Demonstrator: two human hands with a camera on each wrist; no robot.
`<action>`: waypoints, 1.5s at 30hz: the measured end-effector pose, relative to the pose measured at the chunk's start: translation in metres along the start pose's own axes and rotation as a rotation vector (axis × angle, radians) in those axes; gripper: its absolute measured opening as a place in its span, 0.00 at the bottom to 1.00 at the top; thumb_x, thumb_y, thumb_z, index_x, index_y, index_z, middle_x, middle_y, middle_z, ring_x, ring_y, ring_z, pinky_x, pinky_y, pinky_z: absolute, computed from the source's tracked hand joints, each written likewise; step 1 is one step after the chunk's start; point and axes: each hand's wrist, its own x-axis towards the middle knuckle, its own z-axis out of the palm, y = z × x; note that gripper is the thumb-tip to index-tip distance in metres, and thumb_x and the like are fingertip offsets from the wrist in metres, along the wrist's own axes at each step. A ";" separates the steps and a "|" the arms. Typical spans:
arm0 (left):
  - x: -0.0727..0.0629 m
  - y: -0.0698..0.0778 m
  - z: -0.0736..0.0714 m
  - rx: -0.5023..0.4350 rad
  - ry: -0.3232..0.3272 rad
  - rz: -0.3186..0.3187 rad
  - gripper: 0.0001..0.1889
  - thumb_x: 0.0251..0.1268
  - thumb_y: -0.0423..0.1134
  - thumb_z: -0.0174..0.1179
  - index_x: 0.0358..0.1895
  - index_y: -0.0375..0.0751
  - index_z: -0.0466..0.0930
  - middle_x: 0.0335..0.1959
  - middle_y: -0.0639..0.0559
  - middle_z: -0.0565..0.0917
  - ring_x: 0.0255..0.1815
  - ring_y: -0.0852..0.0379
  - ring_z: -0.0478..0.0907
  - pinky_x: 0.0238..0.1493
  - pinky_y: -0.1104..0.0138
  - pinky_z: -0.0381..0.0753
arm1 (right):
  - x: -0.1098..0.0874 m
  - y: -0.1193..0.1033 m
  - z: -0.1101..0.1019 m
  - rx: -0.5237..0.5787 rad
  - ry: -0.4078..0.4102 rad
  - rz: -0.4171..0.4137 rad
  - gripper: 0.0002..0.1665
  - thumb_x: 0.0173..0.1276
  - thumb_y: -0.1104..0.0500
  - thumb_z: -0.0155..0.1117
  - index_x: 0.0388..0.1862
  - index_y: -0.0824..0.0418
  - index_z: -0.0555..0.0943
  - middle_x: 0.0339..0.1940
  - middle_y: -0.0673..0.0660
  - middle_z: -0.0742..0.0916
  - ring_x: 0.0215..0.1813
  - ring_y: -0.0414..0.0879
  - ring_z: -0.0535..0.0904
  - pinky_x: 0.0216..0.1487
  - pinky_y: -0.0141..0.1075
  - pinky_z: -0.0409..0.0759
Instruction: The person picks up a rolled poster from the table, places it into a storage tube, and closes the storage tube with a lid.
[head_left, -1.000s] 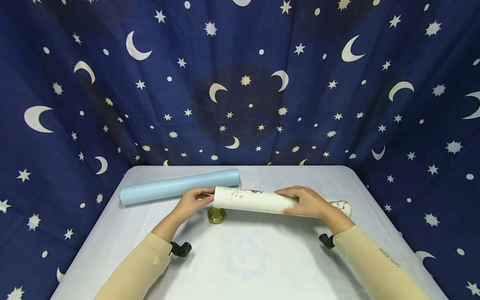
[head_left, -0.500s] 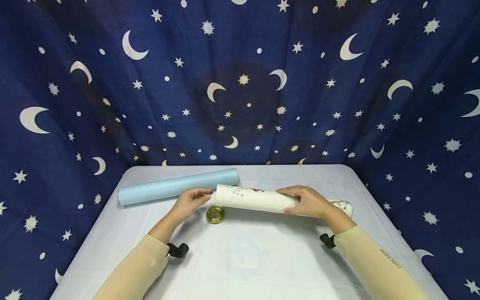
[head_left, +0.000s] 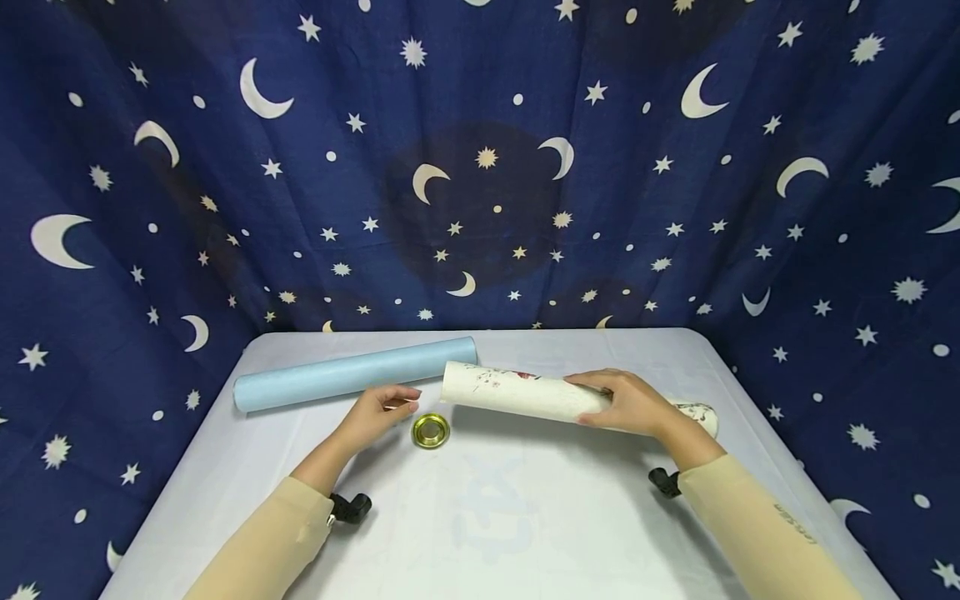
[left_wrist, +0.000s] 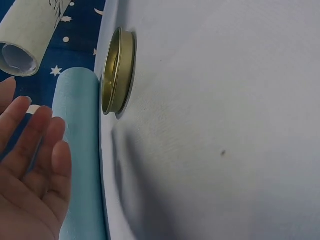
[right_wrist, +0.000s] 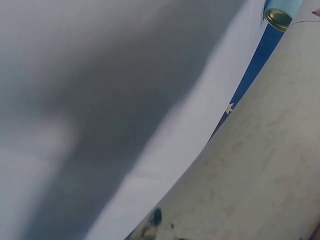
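Observation:
My right hand (head_left: 633, 406) grips a cream tube (head_left: 517, 395) with a floral print from above, near its middle. The tube hangs over the table, its left end tilted slightly up. In the left wrist view that end of the tube (left_wrist: 31, 27) looks hollow, with something pale inside. My left hand (head_left: 377, 414) is apart from the tube, fingers loosely bent and holding nothing. Just right of it on the table lies a round gold metal lid (head_left: 431, 432). The right wrist view shows the tube's side (right_wrist: 265, 150), but not the gripping fingers.
A light blue roll (head_left: 337, 375) lies slantwise at the back left of the white-covered table (head_left: 510, 508), behind my left hand. A dark blue curtain (head_left: 480, 200) with moons and stars hangs behind and at both sides.
The tube has moved right in my right hand, and its left end has risen a little. My left hand has come away from that end and moved slightly left and down.

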 end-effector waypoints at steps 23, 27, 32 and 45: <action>-0.002 -0.005 0.007 0.161 -0.194 -0.062 0.27 0.57 0.44 0.75 0.60 0.42 0.81 0.62 0.45 0.80 0.66 0.43 0.74 0.68 0.51 0.71 | -0.007 0.012 -0.006 -0.026 0.030 0.039 0.40 0.53 0.34 0.78 0.65 0.42 0.80 0.60 0.52 0.85 0.62 0.55 0.78 0.60 0.55 0.75; 0.001 -0.007 0.009 0.200 -0.216 -0.058 0.32 0.52 0.44 0.78 0.62 0.43 0.80 0.63 0.45 0.79 0.67 0.43 0.72 0.69 0.50 0.69 | -0.007 0.011 -0.006 -0.015 0.031 0.049 0.40 0.52 0.35 0.78 0.65 0.41 0.80 0.60 0.51 0.85 0.62 0.54 0.78 0.59 0.54 0.76; 0.005 -0.013 0.012 0.287 -0.219 -0.068 0.38 0.45 0.48 0.81 0.64 0.48 0.79 0.60 0.48 0.79 0.64 0.46 0.72 0.69 0.49 0.68 | -0.009 0.012 -0.006 -0.014 0.032 0.065 0.41 0.51 0.34 0.78 0.65 0.40 0.80 0.60 0.49 0.85 0.61 0.52 0.79 0.58 0.52 0.77; 0.008 -0.014 0.018 0.388 -0.204 -0.024 0.39 0.39 0.50 0.83 0.62 0.51 0.81 0.56 0.52 0.79 0.58 0.50 0.70 0.63 0.49 0.69 | -0.014 0.014 -0.007 -0.019 0.045 0.058 0.41 0.51 0.33 0.78 0.64 0.41 0.81 0.59 0.50 0.85 0.60 0.51 0.79 0.57 0.51 0.78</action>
